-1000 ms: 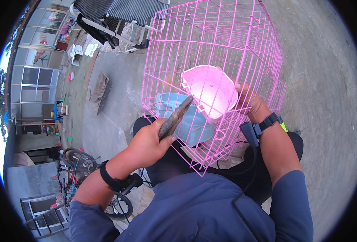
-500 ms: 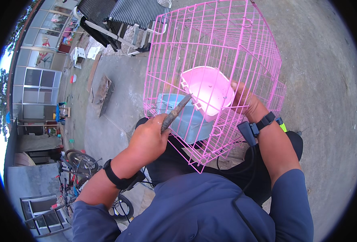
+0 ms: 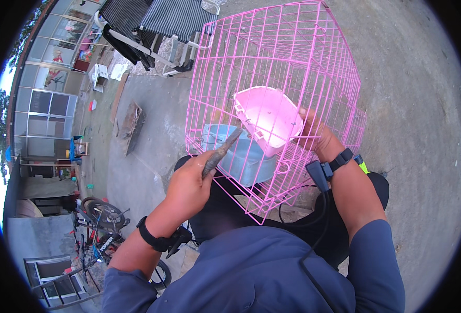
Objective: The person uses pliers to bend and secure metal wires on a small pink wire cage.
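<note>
A pink wire cage stands tilted in front of me. Against its near wire wall sits a pink plastic feeding cup with a flat side and small white hooks. My right hand is closed on the cup's right edge, partly hidden by the cage wires. In my left hand, fingers wrapped round it, is a worn grey tool with a narrow tip; its exact kind is unclear. The tip points up toward the cup's hooks, a little short of them. Below the cup, behind the wires, shows a light blue plastic tub.
Folding chairs stand behind the cage at the upper left. A weathered board-like piece lies on the concrete. Bicycles are at lower left beside a building. A black cable hangs from my right wrist strap.
My left hand has drawn back slightly down and left, taking the tool's tip away from the cup's hooks. My right hand keeps its grip on the cup; the cage barely shifts.
</note>
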Demonstrator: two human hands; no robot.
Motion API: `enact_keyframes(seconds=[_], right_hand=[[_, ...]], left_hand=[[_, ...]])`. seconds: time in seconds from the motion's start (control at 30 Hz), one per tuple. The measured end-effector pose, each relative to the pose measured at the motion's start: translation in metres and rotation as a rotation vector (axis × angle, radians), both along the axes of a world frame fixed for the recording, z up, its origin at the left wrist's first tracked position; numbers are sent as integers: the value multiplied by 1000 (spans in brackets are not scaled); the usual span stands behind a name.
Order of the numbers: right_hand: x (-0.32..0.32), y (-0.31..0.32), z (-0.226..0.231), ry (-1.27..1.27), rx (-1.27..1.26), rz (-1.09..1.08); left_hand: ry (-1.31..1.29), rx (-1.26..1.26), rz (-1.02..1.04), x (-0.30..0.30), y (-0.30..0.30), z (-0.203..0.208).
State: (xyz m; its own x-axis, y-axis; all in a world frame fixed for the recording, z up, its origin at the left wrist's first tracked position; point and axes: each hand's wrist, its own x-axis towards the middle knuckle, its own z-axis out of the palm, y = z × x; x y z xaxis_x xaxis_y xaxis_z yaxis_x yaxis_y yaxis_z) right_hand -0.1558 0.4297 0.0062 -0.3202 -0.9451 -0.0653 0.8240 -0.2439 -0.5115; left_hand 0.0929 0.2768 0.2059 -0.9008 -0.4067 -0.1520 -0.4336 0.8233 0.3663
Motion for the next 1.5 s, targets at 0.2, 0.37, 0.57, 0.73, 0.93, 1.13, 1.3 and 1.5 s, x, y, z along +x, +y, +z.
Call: enact_keyframes(seconds=[0.2,0.37,0.57,0.73,0.93,1.13,1.3,1.5], right_hand=[[4,-1,6,20,103,-104],[2,-3,-3,19,207,-189],[-1,-5,-14,19,339,-280],[-5,-5,-21,28,429,-337],[-6,-5,-30,43,490,-365],[-10,10,-37,57,513,-372],[-9,28,-38,105,571,-356],[-21,44,-36,231,671,-351]], left_hand=[[149,-33,22,9,-8,-16],[208,31,2,8,-1,-35],[355,78,-13,0,4,-50],[323,213,46,7,0,-61],[366,236,37,10,-9,-71],[397,225,27,7,-19,-80],[412,277,59,13,-26,-90],[415,384,103,20,-27,-96]])
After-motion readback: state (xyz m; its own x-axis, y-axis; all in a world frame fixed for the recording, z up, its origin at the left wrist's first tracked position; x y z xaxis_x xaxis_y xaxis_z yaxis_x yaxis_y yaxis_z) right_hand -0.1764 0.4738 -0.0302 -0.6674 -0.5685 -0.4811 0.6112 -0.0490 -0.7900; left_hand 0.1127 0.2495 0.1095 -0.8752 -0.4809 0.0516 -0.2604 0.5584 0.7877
